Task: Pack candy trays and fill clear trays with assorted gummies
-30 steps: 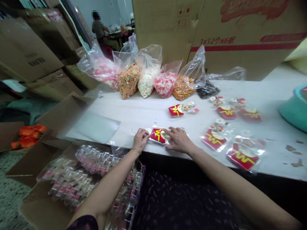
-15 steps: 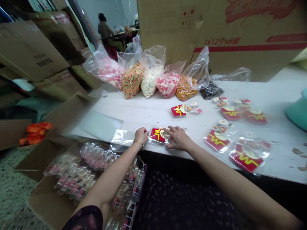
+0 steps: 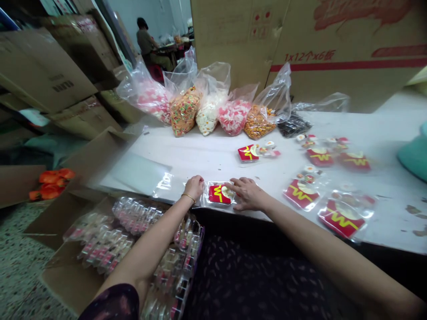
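A clear plastic packet (image 3: 220, 194) with a red card bearing a yellow zigzag and a pale round piece lies at the table's front edge. My right hand (image 3: 248, 194) rests on the packet's right end, fingers spread and stretched over it. At the packet's left end my left hand (image 3: 194, 186) is closed, its fingertips pinched together; what they hold is hidden. Flat clear plastic bags (image 3: 143, 173) lie left of that hand. A similar filled packet (image 3: 248, 153) lies farther back, and several more packets (image 3: 302, 194) lie to the right.
Bags of small colourful pieces (image 3: 185, 111) line the table's back before a large carton (image 3: 233, 44). Below left, an open carton (image 3: 63, 271) holds rows of clear packages (image 3: 106, 253). A teal object (image 3: 415, 155) stands far right. Another person (image 3: 145, 42) sits in the background.
The packet between my hands has shifted slightly toward me. My left hand has moved a little left and up; my right hand stays on the packet.
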A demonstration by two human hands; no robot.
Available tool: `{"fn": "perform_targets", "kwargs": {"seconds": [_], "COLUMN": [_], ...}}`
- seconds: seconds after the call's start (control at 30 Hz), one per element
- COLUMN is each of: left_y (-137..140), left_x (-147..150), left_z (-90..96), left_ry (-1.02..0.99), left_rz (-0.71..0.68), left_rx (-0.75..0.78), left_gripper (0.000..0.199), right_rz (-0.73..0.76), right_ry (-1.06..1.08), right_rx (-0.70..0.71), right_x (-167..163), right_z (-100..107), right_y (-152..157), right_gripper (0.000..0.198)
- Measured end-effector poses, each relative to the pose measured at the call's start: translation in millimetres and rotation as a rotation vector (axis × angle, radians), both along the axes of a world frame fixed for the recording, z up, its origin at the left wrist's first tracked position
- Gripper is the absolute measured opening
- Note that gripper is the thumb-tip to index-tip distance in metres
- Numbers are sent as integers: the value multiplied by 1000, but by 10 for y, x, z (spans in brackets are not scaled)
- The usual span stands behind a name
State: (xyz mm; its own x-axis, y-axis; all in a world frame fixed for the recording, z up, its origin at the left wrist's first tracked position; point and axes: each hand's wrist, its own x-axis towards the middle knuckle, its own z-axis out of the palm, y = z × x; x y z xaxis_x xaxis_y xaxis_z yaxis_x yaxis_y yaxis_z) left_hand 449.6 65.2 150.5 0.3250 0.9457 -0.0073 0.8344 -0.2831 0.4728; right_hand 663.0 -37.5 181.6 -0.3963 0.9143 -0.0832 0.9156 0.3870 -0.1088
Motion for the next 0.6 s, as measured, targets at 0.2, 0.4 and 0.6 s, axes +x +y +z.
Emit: {"fn": "perform_targets", "kwargs": {"seconds": [0.2,0.4,0.6], "left_y": [-106,-151,-91], "left_x": [11,35,-66], "left_z": [-21,-137,-111], "left_ry": [-32,-236,-213], "left_rz": [76,268,97], "left_rx": [-10,47,25], "left_gripper": [10,11,15], "right_rz": [-3,33,72], "right_ry": [14,6,-19], "right_rx": [-8,8,-14], "right_x": [-67,-80,-60], "right_z": [9,-45,-24], "right_y": [6,-12,23], "right_gripper": [84,85,85]}}
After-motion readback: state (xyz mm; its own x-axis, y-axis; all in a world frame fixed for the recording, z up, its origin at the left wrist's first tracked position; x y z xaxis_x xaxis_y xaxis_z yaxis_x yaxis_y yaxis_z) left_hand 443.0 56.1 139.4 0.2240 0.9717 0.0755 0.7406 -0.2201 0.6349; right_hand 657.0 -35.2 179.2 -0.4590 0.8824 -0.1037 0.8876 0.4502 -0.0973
